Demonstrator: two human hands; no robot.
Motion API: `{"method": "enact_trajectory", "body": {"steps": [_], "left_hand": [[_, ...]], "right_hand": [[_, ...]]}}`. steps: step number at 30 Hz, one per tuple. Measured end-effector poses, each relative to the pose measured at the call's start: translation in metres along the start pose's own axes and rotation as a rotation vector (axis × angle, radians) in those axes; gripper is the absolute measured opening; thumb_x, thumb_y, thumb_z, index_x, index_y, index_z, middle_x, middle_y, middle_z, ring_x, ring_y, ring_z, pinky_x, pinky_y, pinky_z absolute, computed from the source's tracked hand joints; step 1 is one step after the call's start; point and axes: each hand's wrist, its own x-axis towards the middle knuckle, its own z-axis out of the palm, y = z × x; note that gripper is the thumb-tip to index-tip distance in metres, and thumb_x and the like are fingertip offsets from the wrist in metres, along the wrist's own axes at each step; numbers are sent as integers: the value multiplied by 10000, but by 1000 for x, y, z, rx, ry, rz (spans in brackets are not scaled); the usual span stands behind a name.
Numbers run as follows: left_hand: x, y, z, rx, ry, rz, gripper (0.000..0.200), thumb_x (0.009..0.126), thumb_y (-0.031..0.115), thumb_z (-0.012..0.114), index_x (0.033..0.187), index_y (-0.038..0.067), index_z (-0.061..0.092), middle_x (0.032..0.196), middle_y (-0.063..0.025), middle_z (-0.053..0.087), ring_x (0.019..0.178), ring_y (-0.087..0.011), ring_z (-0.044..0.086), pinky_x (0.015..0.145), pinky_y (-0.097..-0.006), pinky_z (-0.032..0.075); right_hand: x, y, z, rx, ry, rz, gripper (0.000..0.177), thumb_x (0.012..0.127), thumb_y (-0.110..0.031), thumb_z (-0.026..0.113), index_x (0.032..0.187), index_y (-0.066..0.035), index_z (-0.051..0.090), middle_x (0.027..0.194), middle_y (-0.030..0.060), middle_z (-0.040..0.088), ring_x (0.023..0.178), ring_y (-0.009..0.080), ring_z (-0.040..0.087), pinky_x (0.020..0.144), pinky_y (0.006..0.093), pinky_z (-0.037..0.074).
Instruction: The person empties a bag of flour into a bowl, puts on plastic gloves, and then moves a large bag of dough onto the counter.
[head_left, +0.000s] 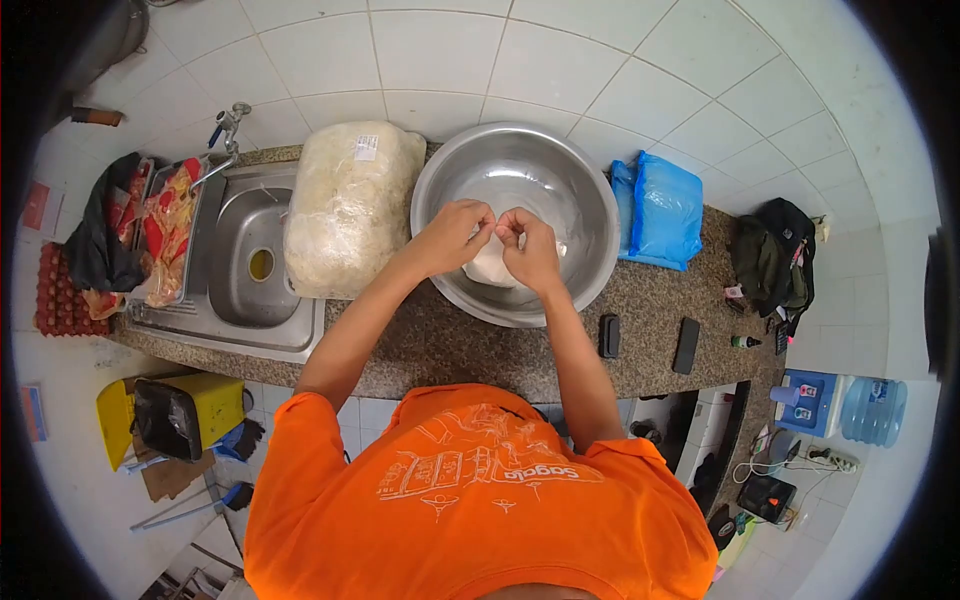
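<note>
Over the large metal bowl (450,180), my left hand (455,236) and my right hand (530,250) are close together, with the fingers of each pinched. Whatever lies between the fingertips is too small to make out. Under the hands, a whitish item (490,268) is partly hidden in the bowl. To the left of the bowl stands a big plastic-wrapped pale bundle (350,215) with a white label. A blue plastic package (667,212) lies just right of the bowl.
A sink (255,265) is at the left, with a tray of red and yellow bags (170,230) beside it. On the granite counter (640,320) are a small black case (609,336), a phone (686,346) and a dark bag (775,255). The tiled wall (440,60) rises behind.
</note>
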Motion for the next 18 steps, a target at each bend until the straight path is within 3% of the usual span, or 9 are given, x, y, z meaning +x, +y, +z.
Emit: {"method": "enact_trajectory", "body": {"steps": [3, 5, 7, 10, 12, 15, 16, 18], "left_hand": [[2, -9, 5, -24, -3, -45, 124, 870, 89, 616, 839, -31, 627, 819, -207, 664, 794, -416, 635, 708, -454, 496], [3, -20, 11, -71, 6, -24, 125, 896, 104, 613, 872, -18, 633, 720, -127, 625, 626, -228, 557, 596, -347, 448], [3, -20, 8, -170, -38, -116, 127, 902, 105, 611, 878, -17, 637, 695, -101, 603, 619, -189, 529, 585, -333, 436], [6, -33, 15, -260, -82, -227, 133, 918, 111, 612, 892, -15, 647, 668, -60, 570, 619, -126, 491, 573, -312, 421], [1, -39, 19, -247, -92, -253, 135, 927, 115, 616, 900, -13, 651, 665, -46, 559, 626, -103, 481, 572, -303, 417], [7, -39, 13, -248, -75, -212, 148, 941, 128, 626, 908, -13, 653, 688, -47, 579, 642, -96, 486, 588, -293, 421], [7, -38, 13, -277, -58, -210, 146, 942, 125, 631, 911, -15, 655, 700, -44, 592, 643, -97, 492, 593, -289, 426], [7, -37, 14, -307, -44, -204, 143, 943, 122, 637, 914, -17, 656, 712, -41, 605, 645, -97, 498, 599, -285, 430]], "right_hand": [[0, -2, 9, -92, 82, 53, 20, 832, 25, 633, 837, 7, 625, 706, 158, 615, 649, 251, 592, 643, 355, 465], [0, -2, 15, -129, 132, 19, 37, 811, 36, 626, 826, 3, 619, 709, 155, 612, 642, 274, 594, 631, 372, 460], [-3, -1, 18, -170, 177, -9, 55, 790, 47, 619, 815, -1, 612, 712, 153, 609, 636, 296, 595, 618, 389, 455], [-8, 1, 20, -323, 157, -72, 186, 743, 65, 614, 887, -48, 647, 835, 138, 637, 764, 328, 603, 727, 433, 436], [-15, 2, 21, -472, 181, -549, 248, 737, 70, 608, 949, -55, 640, 876, 110, 631, 794, 314, 595, 764, 416, 413], [-14, 11, 16, -472, 134, -637, 185, 808, 21, 633, 981, -44, 623, 902, 92, 630, 774, 305, 604, 731, 407, 443], [-11, 11, 10, -479, 135, -638, 185, 808, 21, 633, 981, -44, 623, 902, 92, 630, 774, 305, 604, 731, 407, 443], [-3, 7, -1, -134, -4, -189, 180, 872, -78, 671, 1036, -22, 624, 925, 104, 640, 768, 298, 618, 697, 410, 478]]}}
